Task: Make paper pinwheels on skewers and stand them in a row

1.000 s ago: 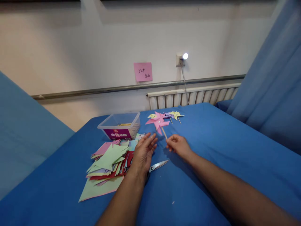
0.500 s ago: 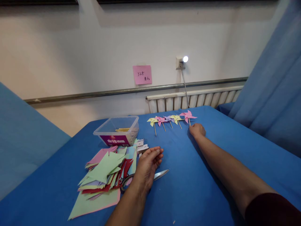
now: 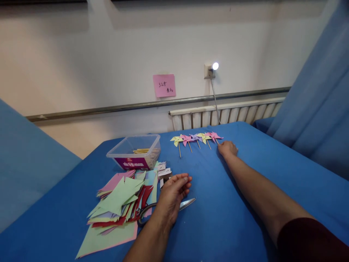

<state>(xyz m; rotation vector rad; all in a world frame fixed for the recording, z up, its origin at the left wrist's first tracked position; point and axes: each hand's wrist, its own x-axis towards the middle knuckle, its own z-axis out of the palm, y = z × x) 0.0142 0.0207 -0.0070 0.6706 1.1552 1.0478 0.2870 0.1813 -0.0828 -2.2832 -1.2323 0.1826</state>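
My right hand (image 3: pixel 228 148) is closed on the stick of a pink paper pinwheel (image 3: pixel 214 136) at the right end of a row on the blue cloth. A yellow pinwheel (image 3: pixel 205 137) lies beside it, their blades touching or overlapping. Further left are a purple pinwheel (image 3: pixel 195 137), another pink pinwheel (image 3: pixel 187 139) and another yellow pinwheel (image 3: pixel 177 140). My left hand (image 3: pixel 174 194) rests half-curled with its fingers a little apart, and nothing shows in it. Beneath its wrist, partly hidden, lie scissors (image 3: pixel 187 204), blades pointing right.
Left of my left hand is a loose pile of cut coloured paper (image 3: pixel 120 198) on larger sheets. Behind it stands a clear plastic box (image 3: pixel 133 156) holding wooden sticks. Small printed card pieces (image 3: pixel 164 172) lie near the box. A radiator (image 3: pixel 226 112) lines the wall behind.
My right hand has lowered the pink pinwheel and brought it left, against the yellow one; its stick now tilts. My left hand has hardly moved.
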